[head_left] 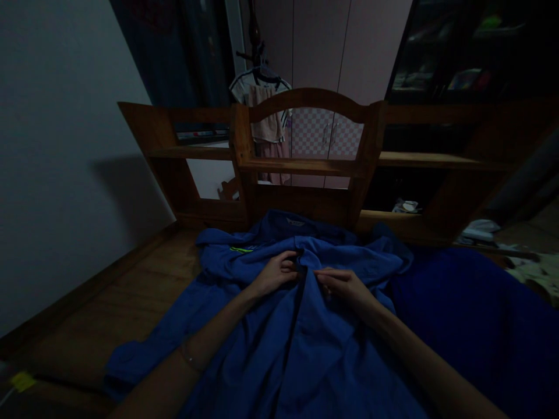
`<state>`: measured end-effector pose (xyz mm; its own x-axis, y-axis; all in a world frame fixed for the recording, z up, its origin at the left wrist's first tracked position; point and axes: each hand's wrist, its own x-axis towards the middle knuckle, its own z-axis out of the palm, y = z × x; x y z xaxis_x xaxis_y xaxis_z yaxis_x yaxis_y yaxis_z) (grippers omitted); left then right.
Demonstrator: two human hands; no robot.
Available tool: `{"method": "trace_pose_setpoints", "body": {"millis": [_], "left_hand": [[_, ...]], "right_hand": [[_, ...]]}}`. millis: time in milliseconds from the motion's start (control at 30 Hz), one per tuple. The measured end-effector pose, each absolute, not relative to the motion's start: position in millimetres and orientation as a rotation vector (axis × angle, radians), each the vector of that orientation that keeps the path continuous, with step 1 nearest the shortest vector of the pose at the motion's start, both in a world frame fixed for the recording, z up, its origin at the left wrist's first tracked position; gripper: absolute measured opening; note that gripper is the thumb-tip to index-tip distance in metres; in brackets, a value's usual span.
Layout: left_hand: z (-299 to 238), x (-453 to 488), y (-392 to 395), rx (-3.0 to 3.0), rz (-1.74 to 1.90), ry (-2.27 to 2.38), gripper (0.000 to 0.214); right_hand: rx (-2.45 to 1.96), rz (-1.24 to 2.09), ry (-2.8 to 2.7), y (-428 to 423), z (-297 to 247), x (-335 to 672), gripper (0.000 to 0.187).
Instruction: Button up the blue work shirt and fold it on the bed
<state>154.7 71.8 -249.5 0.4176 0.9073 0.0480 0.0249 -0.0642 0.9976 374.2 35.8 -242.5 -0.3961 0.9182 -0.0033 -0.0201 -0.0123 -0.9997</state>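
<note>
Head view: left hand and right hand, grips closed, pinch the blue shirt.

Blue shirt w/ neon yellow-green stripe; brown wood headboard; pink-white checked wardrobe panel.

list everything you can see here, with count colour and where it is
blue shirt: 1, blue with a yellow-green chest mark, spread in the centre
wooden surface: 1, brown, under the shirt
dark blue cloth: 1, right of the shirt
wooden shelf frame: 1, brown, behind the shirt
hanging clothes: a few, beige and pink, behind the frame
yellow tag: 1, lower left
left hand: 1, pinching the shirt front
right hand: 1, pinching the shirt front
</note>
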Motion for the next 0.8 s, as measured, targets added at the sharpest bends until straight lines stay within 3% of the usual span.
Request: {"method": "trace_pose_setpoints", "body": {"millis": [333,800], "left_hand": [[-244.2,161.3,61.4,1.607,0.976,0.878,0.061],[-246.5,175.9,45.3,1.73,1.036,0.939,0.062]], "right_hand": [[-1.072,0.881,-1.913,25.5,-237.2,368.5,0.032],[-1.031,1.203,-1.704,35.9,-243.0,368.5,0.029]]}}
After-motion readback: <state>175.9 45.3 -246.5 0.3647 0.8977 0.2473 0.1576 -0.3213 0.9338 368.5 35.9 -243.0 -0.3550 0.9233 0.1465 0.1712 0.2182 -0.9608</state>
